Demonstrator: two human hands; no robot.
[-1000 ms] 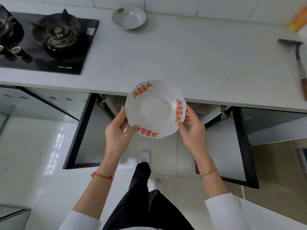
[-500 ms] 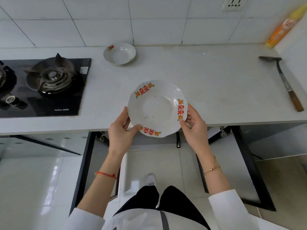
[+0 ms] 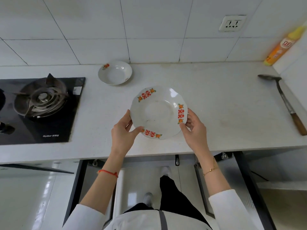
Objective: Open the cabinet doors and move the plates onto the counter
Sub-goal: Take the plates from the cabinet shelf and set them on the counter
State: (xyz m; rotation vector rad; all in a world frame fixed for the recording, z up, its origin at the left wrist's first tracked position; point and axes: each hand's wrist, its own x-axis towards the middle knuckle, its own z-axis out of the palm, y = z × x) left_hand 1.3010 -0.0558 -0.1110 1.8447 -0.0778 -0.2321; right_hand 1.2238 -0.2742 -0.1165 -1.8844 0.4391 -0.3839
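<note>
I hold a white plate point(image 3: 157, 112) with red and orange rim marks over the pale counter point(image 3: 216, 105), level and face up. My left hand point(image 3: 123, 131) grips its left rim and my right hand point(image 3: 193, 128) grips its right rim. A second white dish point(image 3: 115, 72) with a small flower mark rests on the counter near the tiled wall, behind the held plate. Below the counter edge both dark cabinet doors, left point(image 3: 74, 188) and right point(image 3: 245, 183), stand swung open toward me.
A black gas hob point(image 3: 41, 105) fills the counter's left side. A metal spatula with a wooden handle point(image 3: 284, 100) lies at the right. An orange bottle point(image 3: 280, 47) leans in the back right corner. A wall socket point(image 3: 231, 23) sits above.
Both hands have lifted the plate from below the counter edge, in front of the open cabinet, to above the counter and farther from me. My view has tilted up toward the wall.
</note>
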